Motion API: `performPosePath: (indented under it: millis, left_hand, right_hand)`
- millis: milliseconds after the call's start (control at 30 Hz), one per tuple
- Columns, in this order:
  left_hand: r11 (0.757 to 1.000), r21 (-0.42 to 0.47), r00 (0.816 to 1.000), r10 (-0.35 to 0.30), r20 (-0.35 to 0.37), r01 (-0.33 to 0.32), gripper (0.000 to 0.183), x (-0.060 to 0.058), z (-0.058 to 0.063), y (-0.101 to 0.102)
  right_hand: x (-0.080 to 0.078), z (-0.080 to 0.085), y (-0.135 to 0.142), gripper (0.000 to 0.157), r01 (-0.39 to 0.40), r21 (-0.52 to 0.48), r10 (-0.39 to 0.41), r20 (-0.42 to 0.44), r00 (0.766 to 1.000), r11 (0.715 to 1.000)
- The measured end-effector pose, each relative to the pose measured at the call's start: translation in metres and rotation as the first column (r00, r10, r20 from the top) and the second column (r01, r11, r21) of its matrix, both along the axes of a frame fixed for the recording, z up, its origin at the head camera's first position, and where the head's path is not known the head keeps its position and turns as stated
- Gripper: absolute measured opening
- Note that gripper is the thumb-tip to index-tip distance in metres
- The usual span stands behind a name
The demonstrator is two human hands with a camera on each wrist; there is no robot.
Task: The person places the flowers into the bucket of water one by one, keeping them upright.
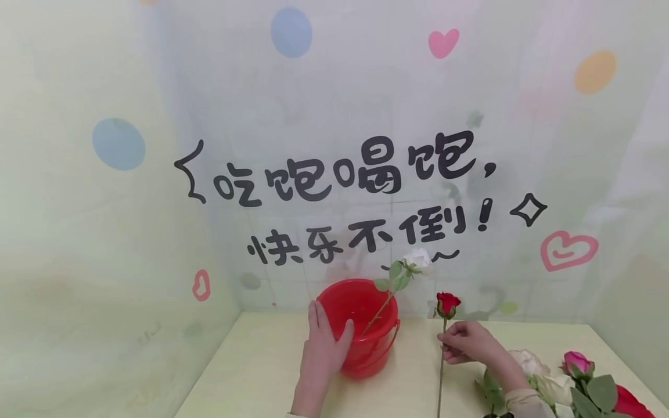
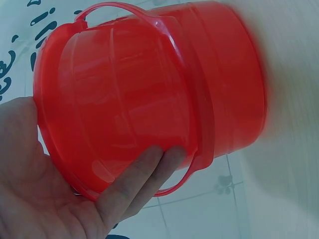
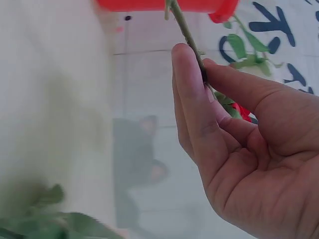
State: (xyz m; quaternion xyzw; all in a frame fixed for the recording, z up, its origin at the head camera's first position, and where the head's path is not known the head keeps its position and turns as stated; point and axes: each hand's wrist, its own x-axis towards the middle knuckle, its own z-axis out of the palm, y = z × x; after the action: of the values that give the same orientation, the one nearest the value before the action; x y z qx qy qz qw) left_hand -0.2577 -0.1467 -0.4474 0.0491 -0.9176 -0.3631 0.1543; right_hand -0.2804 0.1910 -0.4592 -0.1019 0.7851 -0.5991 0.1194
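Note:
A red plastic bucket (image 1: 366, 357) stands on the table with a white rose (image 1: 416, 259) in it, its stem leaning over the right side of the rim. My left hand (image 1: 321, 354) rests against the bucket's left front, fingers stretched along the outer wall and thumb at the rim (image 2: 40, 107). To the right of the bucket, my right hand (image 1: 467, 343) pinches the stem (image 3: 185, 32) of a red rose (image 1: 448, 303) between thumb and fingers. That rose is held upright, its bloom above the hand and its long stem hanging below.
At the table's right front lies a pile of flowers, with a pink rose (image 1: 577, 364), a cream rose (image 1: 555, 388), a red bloom (image 1: 632, 403) and green leaves (image 1: 602, 392). A printed curtain (image 1: 334, 104) hangs behind the table (image 1: 251, 360). The bucket's handle (image 1: 393, 342) hangs at its right side.

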Motion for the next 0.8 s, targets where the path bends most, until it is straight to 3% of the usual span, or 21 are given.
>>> performPosePath:
  millis: [233,533,800]
  left_hand:
    - [1.000,-0.003,1.000,-0.004,-0.004,0.004,0.110,-0.001,0.000,-0.002]
    - [1.000,-0.008,1.000,0.004,0.009,-0.004,0.110,-0.002,-0.003,-0.001]
    - [1.000,-0.007,1.000,0.000,0.003,0.000,0.107,-0.002,-0.002,-0.001]
  right_hand:
    - [0.001,0.042,-0.003,0.021,-0.005,-0.010,0.004,-0.068,0.998,1.000]
    - [-0.002,0.082,-0.013,0.025,0.052,-0.015,-0.054,-0.171,0.984,0.999]
    - [-0.009,0.119,-0.025,0.029,0.052,-0.056,-0.065,-0.254,0.965,0.997]
